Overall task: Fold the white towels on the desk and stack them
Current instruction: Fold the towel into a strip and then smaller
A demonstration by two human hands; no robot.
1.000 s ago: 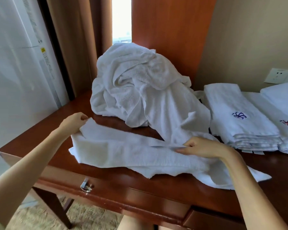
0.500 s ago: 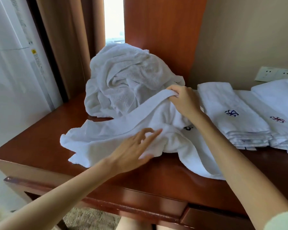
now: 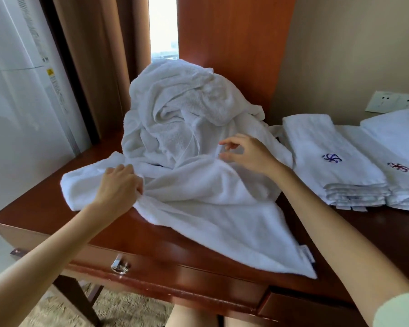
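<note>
Head view, looking down at the brown desk. Left hand curled tight, gripping a bunched fold of the loose towel. Right hand with fingers spread and soft, holding nothing. Just over the far side of the same towel, maybe brushing it; hard to tell. Between the two hands, towel all rumpled, not flat yet. Down from the left grip and toward the body, one long corner reaching close to the desk's front edge, with a small tag on it. Just behind both hands, touching the loose towel, a big messy pile of more white towels. Off to the right of the right hand, well apart from the grip, two folded stacks side by side, each with a little stitched flower on top.

Looks like the very start of a fold — needs spreading flat first.

Things to watch for:
- Pulling with the left grip alone could drag the pile along, with cloth tangled together there.
- Tugging toward the body could slide the long corner off the front edge and take the whole towel down to the floor.
- Folding over the lumps could make a fat, crooked fold, too wobbly for stacking.

Safer to catch a second corner with the right hand first.
</note>
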